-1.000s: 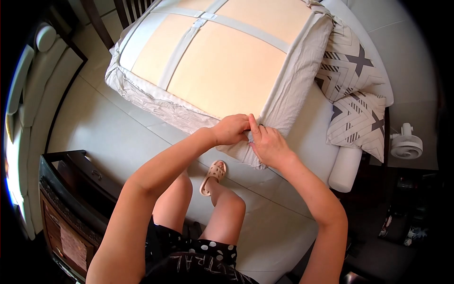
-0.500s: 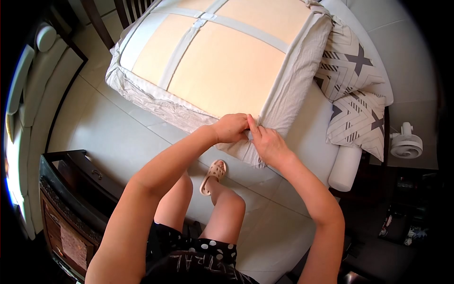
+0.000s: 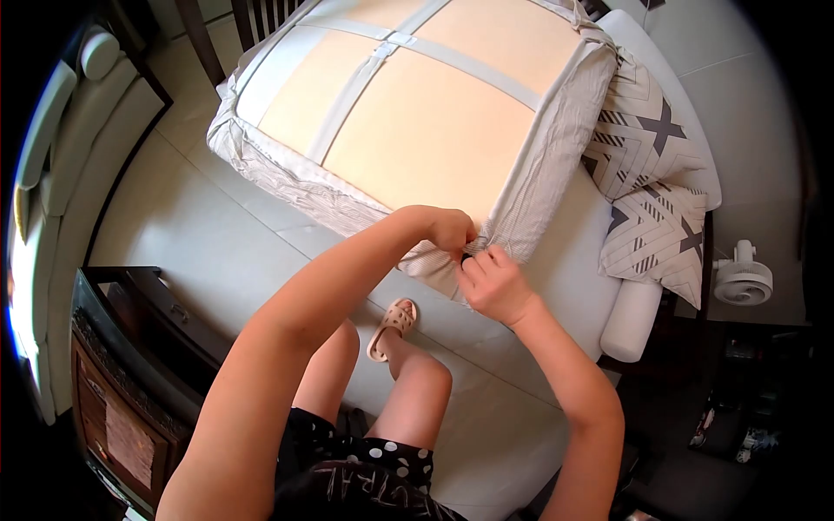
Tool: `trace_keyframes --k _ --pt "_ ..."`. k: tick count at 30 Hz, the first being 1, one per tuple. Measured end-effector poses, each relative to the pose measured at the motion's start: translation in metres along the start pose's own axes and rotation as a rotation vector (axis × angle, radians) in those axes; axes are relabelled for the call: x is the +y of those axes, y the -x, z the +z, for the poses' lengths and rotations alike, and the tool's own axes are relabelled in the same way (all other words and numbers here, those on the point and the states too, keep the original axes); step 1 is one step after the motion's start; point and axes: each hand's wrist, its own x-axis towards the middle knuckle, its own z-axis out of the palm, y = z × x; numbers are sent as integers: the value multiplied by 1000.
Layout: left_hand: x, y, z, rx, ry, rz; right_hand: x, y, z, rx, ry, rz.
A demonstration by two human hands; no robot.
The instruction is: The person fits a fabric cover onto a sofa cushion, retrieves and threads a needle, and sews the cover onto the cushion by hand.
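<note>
A cushion or mattress (image 3: 434,113) with a peach-coloured face lies crossed by pale straps. Striped, bunched fabric (image 3: 556,156) wraps around its edges. At its near corner, my left hand (image 3: 451,230) is closed on the fabric, its fingertips partly hidden. Close beside it, my right hand (image 3: 495,285) pinches the same corner fabric. A small dark item (image 3: 466,257) shows between the hands, too small to name.
Patterned pillows (image 3: 656,230) and a white bolster (image 3: 632,321) lie to the right, near a white fan (image 3: 744,276). A dark wooden cabinet (image 3: 130,382) stands at the lower left. A pale sofa (image 3: 87,156) is at the far left.
The view has shifted slightly, moving the cushion right in the frame. My left wrist has bent over the corner, and my right hand's raised index finger has curled down onto the fabric.
</note>
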Motion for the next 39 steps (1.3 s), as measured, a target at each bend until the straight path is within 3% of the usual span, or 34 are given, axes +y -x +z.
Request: trace_keyframes --k 9,15,21,22,25,28,31,34,37,39 --pt "-5 -7 -2 -55 27 -4 7 0 1 -150 118 -298" --pt "-4 -7 -3 -64 -18 -32 8 0 15 -200 290 -378" --pt "-5 0 0 -16 57 2 -18 4 12 -126 -84 -320" --pt "-8 0 0 -26 56 13 -20 6 10 -49 -210 -108" --pt "-5 0 0 -32 79 44 -1 16 6 267 -192 555" --pt "-4 0 -3 -43 33 13 -4 19 -16 213 -345 746" --pt "0 -1 -6 -70 -10 -28 -46 18 -1 186 -750 1192" --pt "-8 -1 1 7 67 53 -81 11 31 413 -927 1461" --pt "-5 3 3 32 110 1 -89 -13 20 621 -1248 1828" --pt "-5 3 5 41 142 -9 -95 -20 29 695 -1220 1924"
